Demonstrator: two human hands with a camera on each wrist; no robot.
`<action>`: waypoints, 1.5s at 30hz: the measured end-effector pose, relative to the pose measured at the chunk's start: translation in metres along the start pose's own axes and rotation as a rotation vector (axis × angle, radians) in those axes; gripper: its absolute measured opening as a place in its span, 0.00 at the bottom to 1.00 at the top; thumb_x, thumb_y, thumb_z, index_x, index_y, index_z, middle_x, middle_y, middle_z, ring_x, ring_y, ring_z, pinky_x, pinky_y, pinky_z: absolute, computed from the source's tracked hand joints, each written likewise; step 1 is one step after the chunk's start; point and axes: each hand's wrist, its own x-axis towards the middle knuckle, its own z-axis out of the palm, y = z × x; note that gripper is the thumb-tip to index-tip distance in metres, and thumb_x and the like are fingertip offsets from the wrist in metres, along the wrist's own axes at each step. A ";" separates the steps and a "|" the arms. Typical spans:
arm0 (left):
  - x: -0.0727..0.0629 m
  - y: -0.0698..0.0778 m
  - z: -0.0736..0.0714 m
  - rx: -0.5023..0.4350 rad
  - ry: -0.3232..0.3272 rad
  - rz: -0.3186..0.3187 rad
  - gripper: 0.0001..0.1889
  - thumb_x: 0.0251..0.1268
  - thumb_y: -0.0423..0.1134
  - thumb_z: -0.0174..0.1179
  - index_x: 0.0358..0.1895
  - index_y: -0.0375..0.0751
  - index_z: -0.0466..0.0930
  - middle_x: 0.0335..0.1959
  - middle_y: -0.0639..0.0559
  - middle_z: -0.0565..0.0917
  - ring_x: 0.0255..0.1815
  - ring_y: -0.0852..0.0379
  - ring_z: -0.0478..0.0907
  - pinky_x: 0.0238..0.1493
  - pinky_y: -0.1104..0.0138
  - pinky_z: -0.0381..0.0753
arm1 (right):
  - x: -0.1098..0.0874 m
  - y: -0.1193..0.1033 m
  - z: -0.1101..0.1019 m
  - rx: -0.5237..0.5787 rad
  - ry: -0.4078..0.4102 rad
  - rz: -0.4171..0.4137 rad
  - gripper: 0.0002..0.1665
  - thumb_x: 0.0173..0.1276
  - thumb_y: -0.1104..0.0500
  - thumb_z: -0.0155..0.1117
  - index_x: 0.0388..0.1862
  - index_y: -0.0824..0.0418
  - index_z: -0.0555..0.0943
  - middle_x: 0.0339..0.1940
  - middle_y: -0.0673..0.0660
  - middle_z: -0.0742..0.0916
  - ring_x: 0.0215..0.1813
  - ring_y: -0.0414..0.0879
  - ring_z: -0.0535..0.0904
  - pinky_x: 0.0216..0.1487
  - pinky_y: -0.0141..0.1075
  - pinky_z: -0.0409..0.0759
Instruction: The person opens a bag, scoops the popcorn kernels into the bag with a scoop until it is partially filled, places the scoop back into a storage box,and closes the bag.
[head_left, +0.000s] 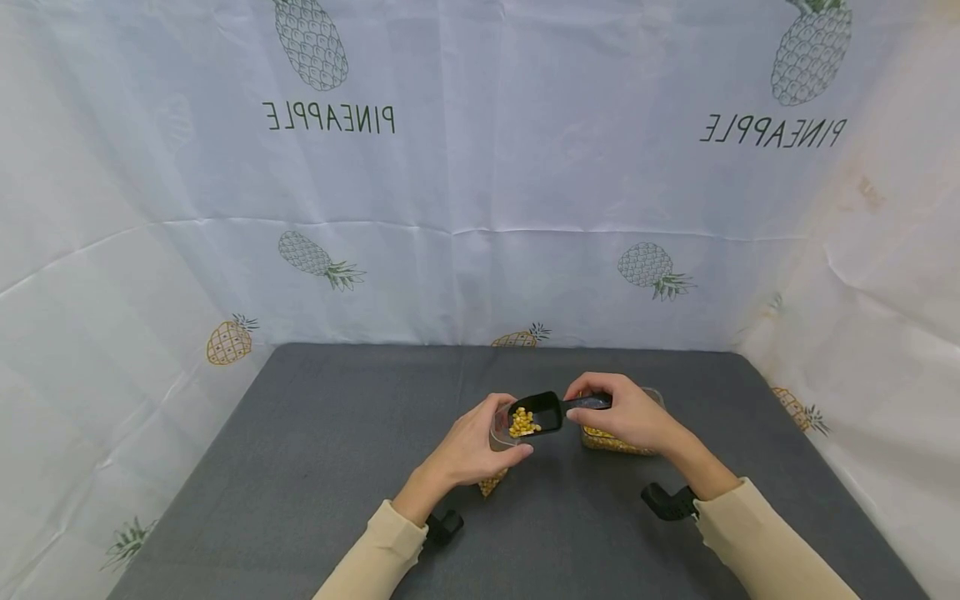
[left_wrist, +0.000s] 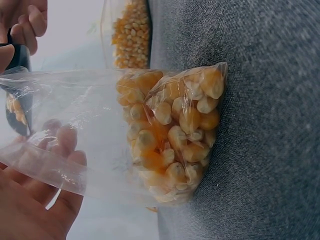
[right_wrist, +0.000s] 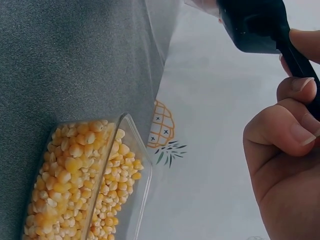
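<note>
A clear plastic bag (left_wrist: 172, 132) stands on the table with corn kernels filling its bottom. My left hand (head_left: 472, 442) holds it near its mouth, the fingers and thumb curved around the opening. In my right hand (head_left: 626, 412) is the handle of a black scoop (head_left: 551, 412), pinched between thumb and fingers. Some yellow kernels (head_left: 522, 422) lie toward the scoop's front, over the bag's mouth. Behind the right hand sits a clear rectangular container (right_wrist: 122, 120) holding many more kernels, partly covered by that hand in the head view.
The dark grey table (head_left: 360, 417) reaches back to a white cloth (head_left: 480, 167) printed with pineapples, which also hangs at both sides. Black wrist mounts (head_left: 670, 502) stick out below both forearms, near the tabletop.
</note>
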 end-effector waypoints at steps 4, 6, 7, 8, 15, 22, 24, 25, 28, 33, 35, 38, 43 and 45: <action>0.000 0.000 0.000 0.000 -0.002 -0.001 0.37 0.66 0.63 0.63 0.71 0.47 0.66 0.46 0.58 0.76 0.41 0.62 0.74 0.41 0.64 0.76 | 0.001 -0.003 -0.001 -0.018 -0.009 -0.001 0.10 0.72 0.55 0.69 0.49 0.54 0.84 0.36 0.51 0.83 0.33 0.48 0.76 0.39 0.40 0.75; 0.000 0.000 0.000 0.001 -0.001 -0.001 0.37 0.66 0.63 0.63 0.71 0.47 0.66 0.46 0.57 0.77 0.43 0.62 0.74 0.41 0.63 0.77 | 0.001 -0.004 -0.001 -0.024 -0.013 -0.003 0.10 0.72 0.54 0.69 0.49 0.54 0.83 0.36 0.51 0.83 0.34 0.50 0.76 0.39 0.40 0.75; 0.000 0.000 0.000 0.002 -0.001 0.000 0.37 0.66 0.63 0.63 0.71 0.47 0.66 0.46 0.57 0.76 0.42 0.62 0.74 0.41 0.63 0.77 | 0.001 -0.004 -0.001 -0.024 -0.015 -0.004 0.10 0.72 0.54 0.69 0.49 0.53 0.83 0.37 0.51 0.83 0.34 0.51 0.76 0.39 0.40 0.76; 0.000 0.000 0.000 0.004 0.000 0.001 0.37 0.66 0.63 0.63 0.71 0.47 0.66 0.46 0.57 0.76 0.42 0.61 0.74 0.41 0.63 0.77 | 0.001 -0.005 -0.001 -0.028 -0.016 -0.006 0.10 0.72 0.54 0.69 0.49 0.53 0.83 0.37 0.51 0.83 0.34 0.51 0.76 0.39 0.40 0.76; 0.000 -0.001 0.001 0.007 0.001 0.002 0.37 0.66 0.62 0.63 0.71 0.47 0.66 0.45 0.59 0.76 0.40 0.63 0.73 0.40 0.65 0.76 | 0.002 -0.007 -0.002 -0.051 -0.015 -0.020 0.11 0.72 0.53 0.69 0.49 0.54 0.83 0.38 0.50 0.83 0.35 0.47 0.76 0.39 0.40 0.76; 0.000 -0.001 0.001 0.010 0.005 0.009 0.37 0.66 0.62 0.64 0.72 0.46 0.65 0.44 0.59 0.75 0.40 0.63 0.73 0.39 0.65 0.75 | 0.002 -0.012 -0.002 -0.089 -0.018 -0.029 0.10 0.71 0.54 0.70 0.49 0.54 0.84 0.39 0.49 0.84 0.37 0.48 0.77 0.42 0.42 0.76; 0.000 -0.001 0.001 0.010 0.007 0.012 0.37 0.66 0.61 0.64 0.72 0.46 0.65 0.43 0.59 0.75 0.40 0.63 0.73 0.39 0.65 0.75 | 0.002 -0.014 -0.002 -0.105 -0.017 -0.036 0.10 0.71 0.55 0.70 0.49 0.54 0.84 0.41 0.49 0.84 0.39 0.46 0.78 0.44 0.43 0.76; 0.000 -0.001 0.001 0.009 0.008 0.014 0.37 0.66 0.61 0.64 0.72 0.46 0.65 0.43 0.59 0.75 0.40 0.63 0.73 0.39 0.65 0.76 | 0.002 -0.015 -0.002 -0.113 -0.017 -0.040 0.10 0.71 0.55 0.70 0.49 0.53 0.84 0.42 0.50 0.84 0.40 0.45 0.78 0.45 0.44 0.77; 0.000 -0.001 0.001 0.008 0.010 0.015 0.37 0.66 0.61 0.64 0.72 0.46 0.65 0.43 0.60 0.75 0.41 0.63 0.73 0.40 0.65 0.76 | 0.003 -0.017 -0.001 -0.127 -0.017 -0.052 0.10 0.71 0.56 0.70 0.49 0.53 0.84 0.45 0.53 0.85 0.43 0.44 0.78 0.47 0.46 0.77; -0.001 -0.002 0.001 0.008 0.010 0.014 0.37 0.66 0.61 0.64 0.72 0.46 0.65 0.44 0.59 0.76 0.42 0.63 0.74 0.42 0.63 0.77 | 0.003 -0.019 -0.001 -0.143 -0.023 -0.076 0.10 0.71 0.56 0.70 0.49 0.53 0.83 0.47 0.55 0.86 0.44 0.44 0.79 0.46 0.46 0.78; -0.001 -0.002 0.001 0.009 0.008 0.012 0.38 0.66 0.61 0.64 0.72 0.46 0.65 0.45 0.59 0.76 0.42 0.63 0.74 0.43 0.63 0.77 | 0.003 -0.020 -0.001 -0.150 -0.027 -0.089 0.10 0.72 0.56 0.70 0.49 0.53 0.83 0.46 0.54 0.86 0.43 0.43 0.79 0.45 0.45 0.78; -0.001 -0.001 0.000 0.007 0.003 0.010 0.38 0.66 0.61 0.63 0.72 0.46 0.65 0.46 0.57 0.76 0.41 0.62 0.74 0.43 0.63 0.77 | 0.003 -0.021 -0.001 -0.161 -0.031 -0.105 0.09 0.72 0.57 0.69 0.49 0.53 0.83 0.44 0.50 0.85 0.40 0.42 0.78 0.43 0.42 0.77; -0.001 -0.001 0.000 0.005 0.002 0.015 0.38 0.67 0.61 0.63 0.72 0.45 0.64 0.46 0.56 0.77 0.41 0.62 0.74 0.42 0.63 0.76 | 0.002 -0.026 -0.001 -0.177 -0.031 -0.120 0.09 0.71 0.58 0.69 0.49 0.53 0.83 0.42 0.47 0.85 0.37 0.40 0.77 0.39 0.40 0.76; -0.001 -0.001 0.000 0.006 0.001 0.017 0.38 0.67 0.61 0.63 0.72 0.45 0.64 0.46 0.55 0.77 0.40 0.63 0.74 0.42 0.64 0.76 | 0.002 -0.028 0.000 -0.185 -0.030 -0.118 0.09 0.71 0.59 0.69 0.49 0.53 0.83 0.42 0.46 0.85 0.36 0.40 0.77 0.38 0.39 0.76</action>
